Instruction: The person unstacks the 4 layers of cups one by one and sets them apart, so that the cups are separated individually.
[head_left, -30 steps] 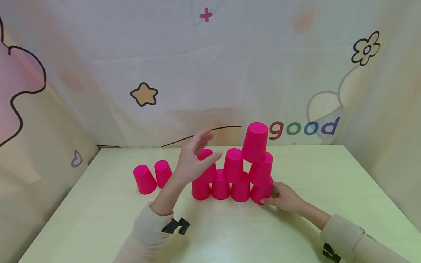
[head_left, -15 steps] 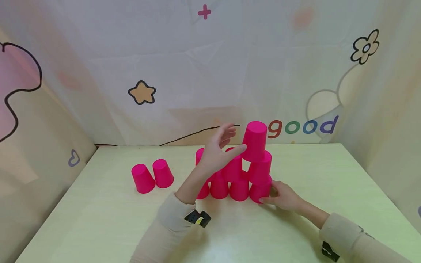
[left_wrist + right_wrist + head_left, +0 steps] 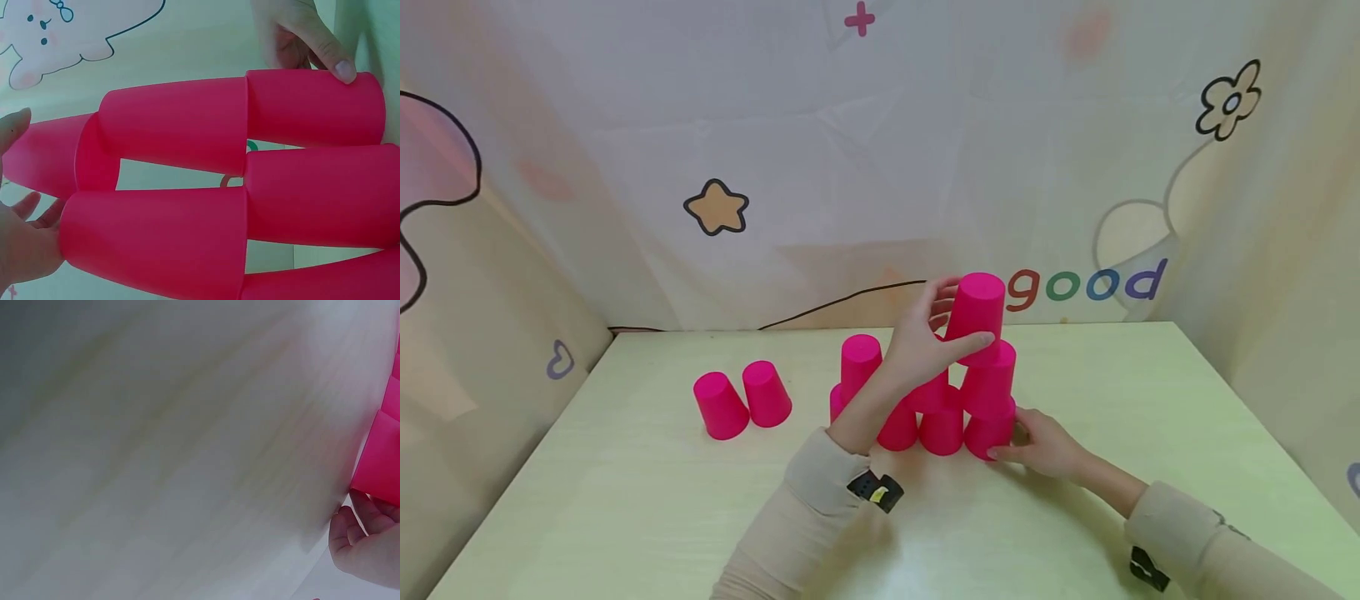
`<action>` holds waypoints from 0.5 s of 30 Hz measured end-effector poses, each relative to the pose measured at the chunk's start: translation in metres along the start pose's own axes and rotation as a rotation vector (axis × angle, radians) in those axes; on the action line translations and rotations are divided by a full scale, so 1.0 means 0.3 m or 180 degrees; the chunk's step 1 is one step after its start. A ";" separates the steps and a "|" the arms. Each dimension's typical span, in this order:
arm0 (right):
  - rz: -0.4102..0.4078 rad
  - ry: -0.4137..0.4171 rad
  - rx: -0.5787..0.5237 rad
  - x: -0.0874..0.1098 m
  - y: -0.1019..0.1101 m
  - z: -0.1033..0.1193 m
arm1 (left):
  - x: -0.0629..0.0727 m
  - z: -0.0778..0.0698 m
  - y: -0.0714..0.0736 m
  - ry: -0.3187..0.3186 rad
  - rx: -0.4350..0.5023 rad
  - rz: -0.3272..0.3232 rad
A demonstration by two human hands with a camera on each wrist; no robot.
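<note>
Pink cups stand upside down in a stack, with a row on the table, a second row on it, and one top cup (image 3: 976, 312) at the right. My left hand (image 3: 919, 346) holds the top cup, its thumb across the front and its fingers curving round the left side. At the lower right, my right hand (image 3: 1049, 447) grips the end bottom cup (image 3: 987, 429), thumb in front. In the left wrist view, the same top cup (image 3: 47, 156) lies between thumb and fingers. My left forearm hides part of the stack.
Two loose pink cups, a left one (image 3: 721, 407) and a right one (image 3: 767, 396), stand upside down left of the stack on the pale table (image 3: 625, 500). A printed cloth backdrop (image 3: 820, 183) rises behind and at the sides.
My left hand has moved right, past the left second-row cups, and come round the top cup. My right hand keeps its grip on the bottom cup. The head view has shifted slightly.
</note>
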State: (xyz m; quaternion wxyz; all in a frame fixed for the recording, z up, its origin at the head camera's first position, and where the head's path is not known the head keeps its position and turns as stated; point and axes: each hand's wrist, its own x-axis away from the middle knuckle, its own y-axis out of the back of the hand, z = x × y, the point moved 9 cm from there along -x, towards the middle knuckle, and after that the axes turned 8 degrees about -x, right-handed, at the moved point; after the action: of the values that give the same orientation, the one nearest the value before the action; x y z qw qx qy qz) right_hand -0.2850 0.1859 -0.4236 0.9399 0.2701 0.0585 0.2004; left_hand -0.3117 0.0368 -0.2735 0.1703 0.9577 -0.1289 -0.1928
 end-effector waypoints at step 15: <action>-0.0009 -0.0014 0.0029 -0.003 -0.001 -0.001 | 0.008 -0.012 -0.016 0.0048 0.0021 -0.0008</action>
State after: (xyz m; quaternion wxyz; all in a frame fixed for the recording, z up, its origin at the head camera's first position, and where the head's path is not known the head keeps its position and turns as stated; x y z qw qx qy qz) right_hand -0.2859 0.1855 -0.4241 0.9391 0.2747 0.0577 0.1981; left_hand -0.3070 0.0413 -0.2729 0.1679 0.9598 -0.1270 -0.1855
